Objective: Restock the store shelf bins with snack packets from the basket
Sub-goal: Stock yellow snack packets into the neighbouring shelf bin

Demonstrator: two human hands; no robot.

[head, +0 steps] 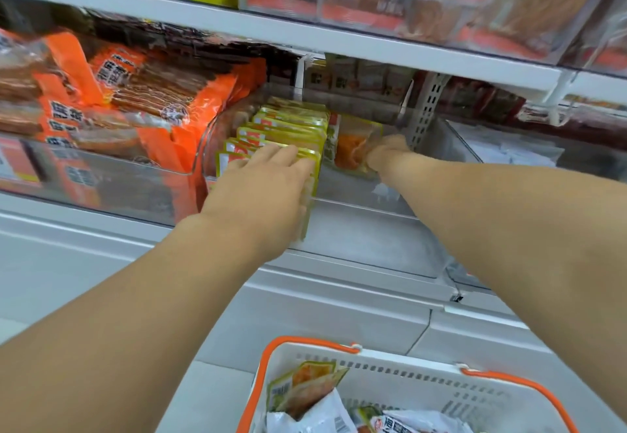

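Orange packs (112, 93): heaped in the neighbouring bin at far left, untouched.
Yellow row (288, 127): packets standing on edge, filed front to back in the left part of the clear bin (356, 229).
Left hand (268, 188): fingers straight, palm pressed on the front packets of the row, steadying them; it holds nothing.
Gap: open bin floor lies right of the row, its long axis running front to back.
Loose packet (354, 149): upright, deep in that gap, just right of the row.
Right hand (388, 152): the nearer grip, fingers curled round the packet's right edge.
Next move, judged: seat the packet leftward against the row.
Basket (441, 375): below, more packets inside.
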